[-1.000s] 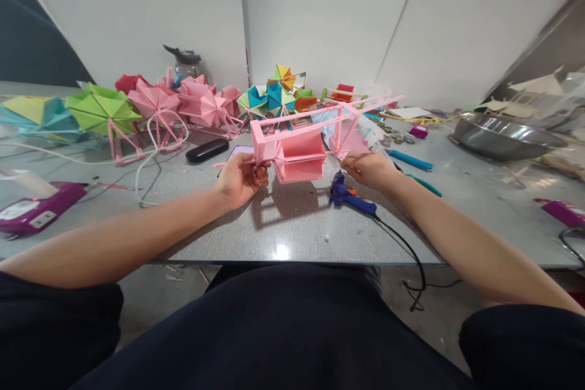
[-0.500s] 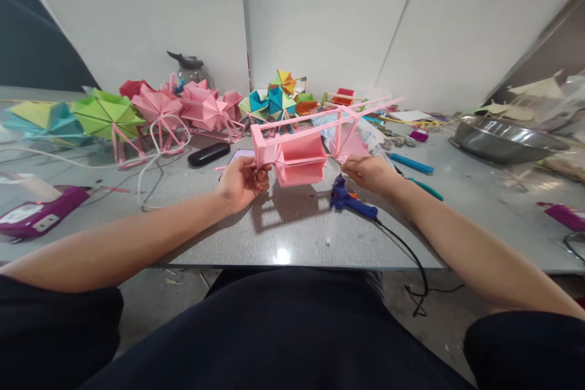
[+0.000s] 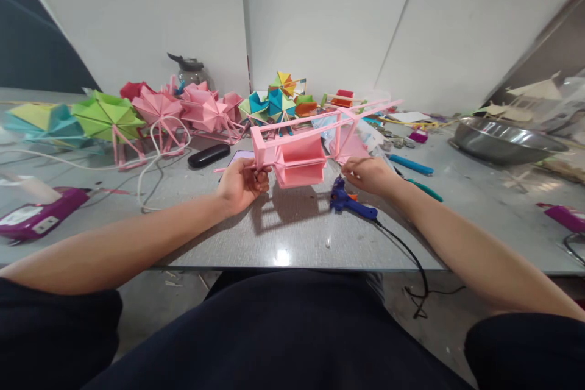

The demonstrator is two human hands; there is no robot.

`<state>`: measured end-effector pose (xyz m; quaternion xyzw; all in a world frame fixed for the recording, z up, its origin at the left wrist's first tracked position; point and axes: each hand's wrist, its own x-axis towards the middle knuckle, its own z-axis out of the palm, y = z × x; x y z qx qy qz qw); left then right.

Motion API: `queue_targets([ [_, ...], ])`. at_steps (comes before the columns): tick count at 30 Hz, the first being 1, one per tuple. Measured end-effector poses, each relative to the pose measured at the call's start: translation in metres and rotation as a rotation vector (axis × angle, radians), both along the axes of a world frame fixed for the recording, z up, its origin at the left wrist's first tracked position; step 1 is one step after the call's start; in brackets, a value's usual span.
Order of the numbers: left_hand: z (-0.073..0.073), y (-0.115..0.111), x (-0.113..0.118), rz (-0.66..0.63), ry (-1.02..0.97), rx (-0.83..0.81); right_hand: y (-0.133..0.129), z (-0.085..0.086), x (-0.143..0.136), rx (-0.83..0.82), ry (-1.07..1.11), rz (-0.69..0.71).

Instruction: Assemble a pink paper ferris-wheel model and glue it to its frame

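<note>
Evidently the left hand's (image 3: 242, 184) grip is pinched shut on the left end of the pink paper model (image 3: 301, 151), which hangs just above the tabletop (image 3: 205, 244). The right hand (image 3: 371, 175) bunches its fingers near the model's right end — whether they hold it, I cannot tell. Nearer than the model lies a blue glue gun (image 3: 354, 202); left of it, a black case (image 3: 209, 156); well right, a steel bowl (image 3: 507, 141).

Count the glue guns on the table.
1: a blue glue gun lies on the table, just below the right hand in view. More may be hidden behind the paper models.
</note>
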<state>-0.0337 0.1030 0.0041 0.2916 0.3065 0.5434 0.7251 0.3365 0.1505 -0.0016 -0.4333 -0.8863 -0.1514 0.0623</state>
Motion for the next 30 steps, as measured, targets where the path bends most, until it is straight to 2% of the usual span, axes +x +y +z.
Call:
queue_targets([
  [6, -0.0007, 0.0007, 0.0003, -0.005, -0.006, 0.003, -0.0025, 0.0015, -0.0027, 0.0, -0.009, -0.007],
  [16, 0.0007, 0.0, 0.0012, 0.002, 0.026, 0.011, -0.0057, 0.0028, -0.0085, -0.014, -0.047, -0.132],
  [24, -0.0001, 0.0004, 0.0021, 0.017, 0.03, 0.014, 0.0014, -0.0014, -0.0007, 0.013, -0.023, -0.128],
  [30, -0.0021, 0.0022, 0.0012, 0.01, 0.023, 0.017, -0.0033, 0.0033, -0.0067, 0.002, -0.08, -0.147],
])
